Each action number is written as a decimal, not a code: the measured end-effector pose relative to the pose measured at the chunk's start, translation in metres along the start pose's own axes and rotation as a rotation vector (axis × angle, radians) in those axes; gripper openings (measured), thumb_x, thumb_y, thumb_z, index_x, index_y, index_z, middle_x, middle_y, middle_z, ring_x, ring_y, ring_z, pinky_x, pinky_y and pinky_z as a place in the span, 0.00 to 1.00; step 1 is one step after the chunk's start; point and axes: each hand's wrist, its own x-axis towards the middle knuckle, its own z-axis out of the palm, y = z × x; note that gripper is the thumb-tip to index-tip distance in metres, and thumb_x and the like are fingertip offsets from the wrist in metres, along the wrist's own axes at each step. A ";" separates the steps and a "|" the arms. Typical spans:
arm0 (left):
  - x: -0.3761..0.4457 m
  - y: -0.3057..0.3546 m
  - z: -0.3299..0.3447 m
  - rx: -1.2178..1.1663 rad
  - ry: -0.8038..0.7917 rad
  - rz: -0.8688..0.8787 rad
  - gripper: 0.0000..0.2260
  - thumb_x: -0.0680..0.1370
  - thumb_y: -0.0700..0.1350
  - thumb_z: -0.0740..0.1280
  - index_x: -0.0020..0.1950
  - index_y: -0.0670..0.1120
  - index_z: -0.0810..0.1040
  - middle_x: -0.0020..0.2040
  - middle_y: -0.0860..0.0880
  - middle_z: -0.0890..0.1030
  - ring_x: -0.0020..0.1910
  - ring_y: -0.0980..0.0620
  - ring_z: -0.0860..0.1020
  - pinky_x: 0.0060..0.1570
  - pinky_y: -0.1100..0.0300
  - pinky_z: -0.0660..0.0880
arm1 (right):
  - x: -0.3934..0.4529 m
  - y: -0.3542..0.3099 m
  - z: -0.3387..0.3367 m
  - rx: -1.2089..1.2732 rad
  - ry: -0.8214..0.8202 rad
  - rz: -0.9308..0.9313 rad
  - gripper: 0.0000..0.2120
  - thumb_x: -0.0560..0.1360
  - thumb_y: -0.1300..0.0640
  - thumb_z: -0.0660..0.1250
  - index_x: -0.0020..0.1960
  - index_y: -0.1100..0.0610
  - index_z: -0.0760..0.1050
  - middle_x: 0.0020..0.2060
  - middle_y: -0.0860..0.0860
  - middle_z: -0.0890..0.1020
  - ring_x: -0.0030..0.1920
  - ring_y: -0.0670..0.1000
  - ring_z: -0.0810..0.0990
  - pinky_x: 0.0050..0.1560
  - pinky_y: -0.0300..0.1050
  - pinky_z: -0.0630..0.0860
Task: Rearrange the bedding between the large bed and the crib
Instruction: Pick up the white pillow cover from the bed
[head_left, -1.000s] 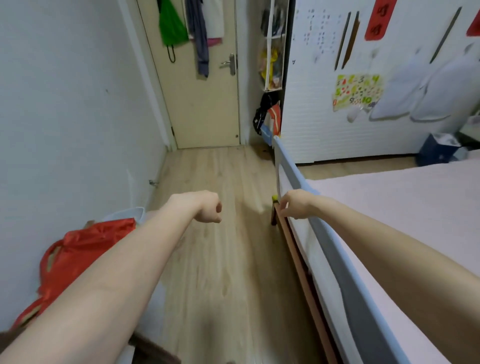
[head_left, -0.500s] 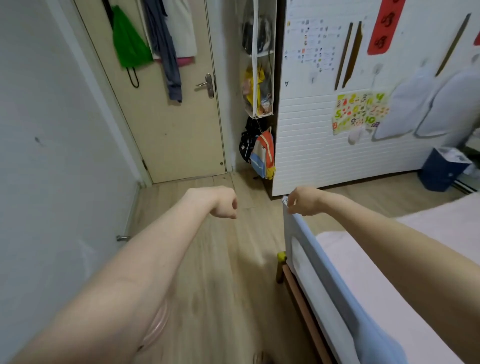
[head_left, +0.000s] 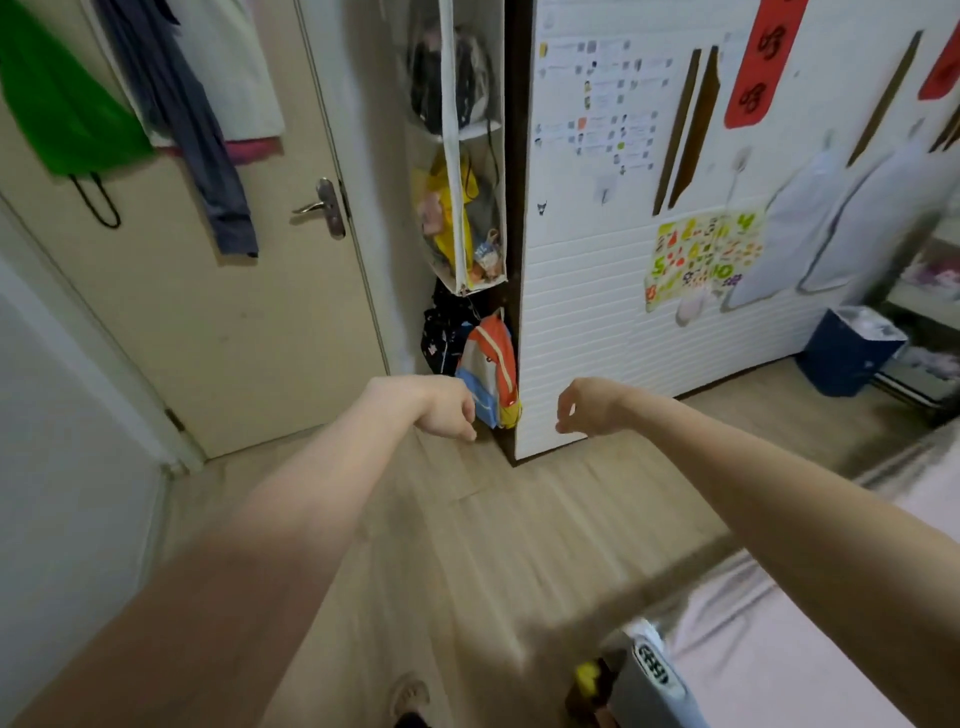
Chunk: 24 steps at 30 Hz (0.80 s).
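The large bed (head_left: 810, 665) with a pale pink sheet fills the lower right corner; the end of its grey-blue guard rail (head_left: 654, 675) shows at the bottom. Both my arms reach forward over the wooden floor. My left hand (head_left: 449, 408) hangs with its fingers curled in and holds nothing. My right hand (head_left: 589, 405) is off the rail, fingers loosely bent and apart, with nothing in it. No crib and no loose bedding are in view.
A closed beige door (head_left: 234, 322) with hanging clothes and a green bag stands ahead left. A white wardrobe (head_left: 597, 338) has a hanging organiser and a child's backpack (head_left: 491, 374) beside it. A blue bin (head_left: 852, 351) sits at the right.
The view has swung up and to the right, away from the bed edge. My right hand has left the guard rail and loosened; both hands have risen toward the wardrobe corner.
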 end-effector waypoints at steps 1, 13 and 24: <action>0.027 -0.010 -0.017 0.020 -0.002 0.021 0.17 0.78 0.52 0.64 0.65 0.47 0.76 0.62 0.48 0.77 0.59 0.48 0.75 0.62 0.51 0.72 | 0.026 0.005 -0.008 0.004 -0.003 0.031 0.17 0.80 0.50 0.59 0.61 0.61 0.76 0.59 0.56 0.79 0.57 0.55 0.78 0.59 0.47 0.74; 0.274 0.024 -0.180 0.267 -0.103 0.426 0.20 0.79 0.53 0.63 0.68 0.47 0.73 0.67 0.49 0.74 0.64 0.48 0.73 0.63 0.52 0.70 | 0.142 0.139 -0.074 0.329 0.088 0.475 0.15 0.79 0.54 0.62 0.60 0.61 0.77 0.58 0.56 0.79 0.57 0.55 0.77 0.55 0.45 0.72; 0.457 0.249 -0.254 0.479 -0.096 0.821 0.19 0.81 0.50 0.62 0.70 0.44 0.72 0.67 0.47 0.75 0.63 0.49 0.73 0.55 0.62 0.68 | 0.151 0.391 -0.083 0.526 0.176 0.862 0.14 0.77 0.53 0.64 0.58 0.60 0.79 0.55 0.56 0.81 0.55 0.56 0.78 0.54 0.45 0.73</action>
